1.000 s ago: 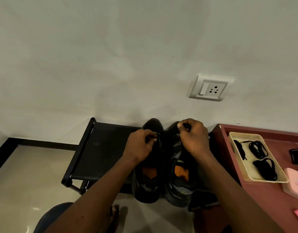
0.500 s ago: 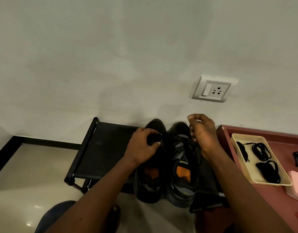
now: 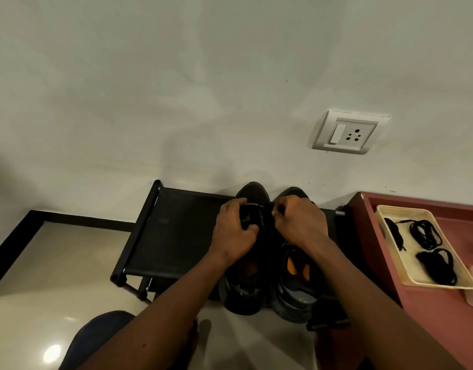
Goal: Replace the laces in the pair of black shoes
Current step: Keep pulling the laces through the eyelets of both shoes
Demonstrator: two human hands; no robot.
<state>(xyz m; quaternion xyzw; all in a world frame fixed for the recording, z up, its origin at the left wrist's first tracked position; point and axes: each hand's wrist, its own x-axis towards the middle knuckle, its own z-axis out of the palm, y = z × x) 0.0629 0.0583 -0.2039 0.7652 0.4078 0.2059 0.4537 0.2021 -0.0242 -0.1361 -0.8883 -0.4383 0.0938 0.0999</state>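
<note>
Where the right hand (image 3: 301,222) was lifted half a second ago, it is now down beside the left hand (image 3: 234,231), pinching the thin black lace (image 3: 266,209). The left hand grips one of the black orange-lined shoes (image 3: 242,295), which stand on a black fabric rack (image 3: 176,236) against a white wall (image 3: 176,89), beside a reddish-brown tabletop (image 3: 443,316).

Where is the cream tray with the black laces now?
In the head view, the cream tray lies on the right, on the reddish table, right of the black shoes on the rack and below the wall socket.
</note>
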